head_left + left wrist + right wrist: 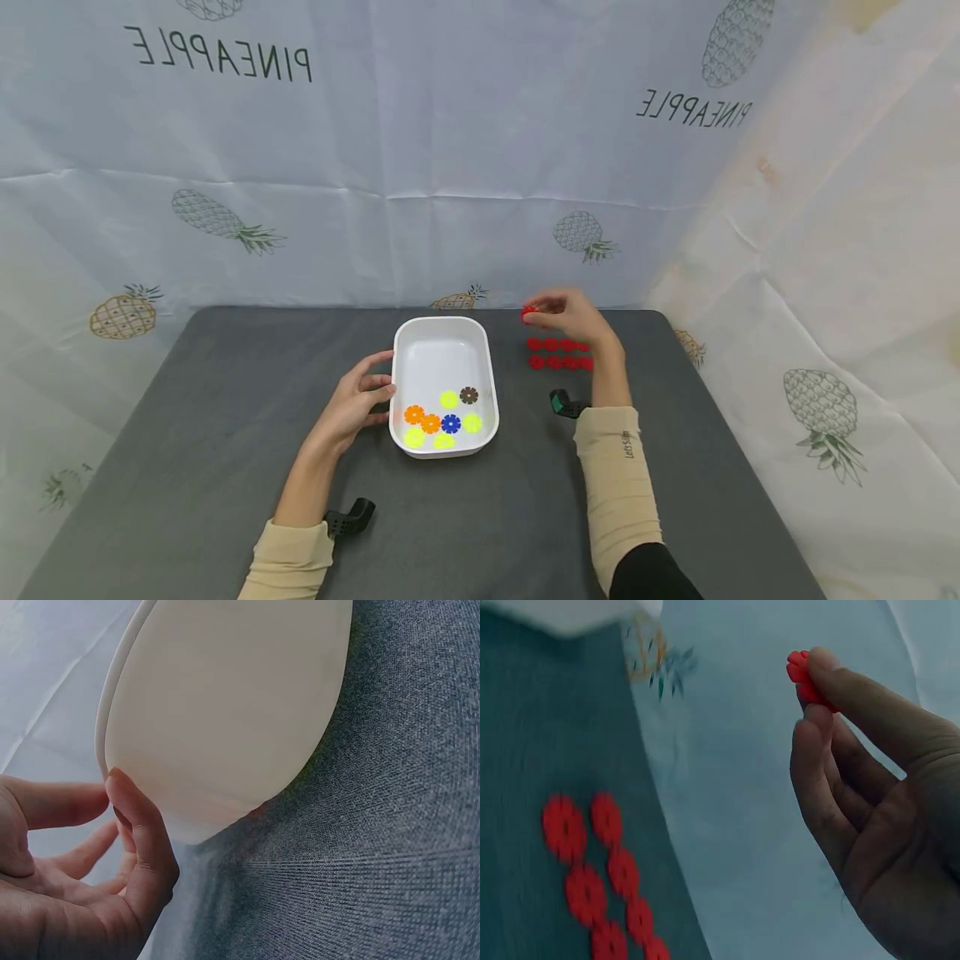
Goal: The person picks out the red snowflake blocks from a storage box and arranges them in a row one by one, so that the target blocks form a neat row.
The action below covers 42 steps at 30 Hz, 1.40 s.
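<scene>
A white tray (442,354) holds several small notched discs: yellow (472,422), orange (414,414), one blue disc (451,424) and one brown disc (468,395). My left hand (356,404) grips the tray's left side; in the left wrist view thumb and finger pinch its rim (102,727). Beyond two rows of red discs (553,362), my right hand (566,315) pinches a red notched disc (802,675) between thumb and fingertips, raised above the table. Part of the rows lies hidden behind the right wrist in the head view.
A dark grey cloth covers the table (465,525). White fabric with pineapple prints (465,117) hangs behind the far edge and along the sides. Black camera mounts sit on the left wrist (351,518) and right wrist (567,404).
</scene>
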{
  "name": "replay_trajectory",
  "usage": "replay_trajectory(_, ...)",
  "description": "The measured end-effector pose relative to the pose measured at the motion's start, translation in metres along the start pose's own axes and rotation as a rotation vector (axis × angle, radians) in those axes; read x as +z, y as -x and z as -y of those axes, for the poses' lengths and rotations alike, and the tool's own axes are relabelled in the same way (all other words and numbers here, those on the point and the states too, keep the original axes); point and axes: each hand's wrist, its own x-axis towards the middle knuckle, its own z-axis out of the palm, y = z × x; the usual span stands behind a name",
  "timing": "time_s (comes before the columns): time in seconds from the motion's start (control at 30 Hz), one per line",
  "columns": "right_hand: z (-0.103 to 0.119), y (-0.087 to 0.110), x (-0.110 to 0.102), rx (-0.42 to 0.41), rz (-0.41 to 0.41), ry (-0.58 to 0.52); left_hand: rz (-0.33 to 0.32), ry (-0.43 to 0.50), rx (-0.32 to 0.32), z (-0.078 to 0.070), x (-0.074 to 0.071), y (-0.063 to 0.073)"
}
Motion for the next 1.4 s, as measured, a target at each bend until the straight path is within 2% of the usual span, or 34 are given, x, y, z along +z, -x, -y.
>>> replay_trajectory(0.23,-0.049,0.031,-0.038,0.078,-0.006,0.132,-0.004,0.003,-0.002,0.0,-0.001,-0.001)
replay_trajectory(0.6,-0.107,0.063,-0.06,0.214,0.055,0.208,0.004,0.015,0.003,0.001,0.001,-0.002)
replay_trajectory(0.8,-0.119,0.067,-0.06,0.245,0.079,0.241,0.001,0.015,-0.006,0.0,0.001,-0.002)
replay_trajectory(1.03,-0.121,0.066,-0.059,0.258,0.07,0.263,-0.008,0.01,-0.016,-0.001,0.001,-0.005)
replay_trajectory(1.13,-0.116,0.068,-0.06,0.225,0.057,0.285,-0.015,0.002,-0.02,-0.001,0.0,-0.005)
replay_trajectory(1.2,-0.11,0.069,-0.059,0.181,0.038,0.303,-0.019,-0.029,-0.012,-0.001,0.0,-0.006)
replay_trajectory(1.27,-0.102,0.071,-0.056,0.11,0.021,0.334,-0.023,-0.101,0.023,-0.001,-0.002,-0.006)
replay_trajectory(1.33,-0.093,0.074,-0.052,0.052,-0.005,0.364,-0.043,-0.222,0.089,-0.003,-0.005,-0.004)
replay_trajectory(1.4,-0.082,0.078,-0.047,0.014,-0.036,0.405,-0.088,-0.388,0.186,-0.007,-0.011,-0.001)
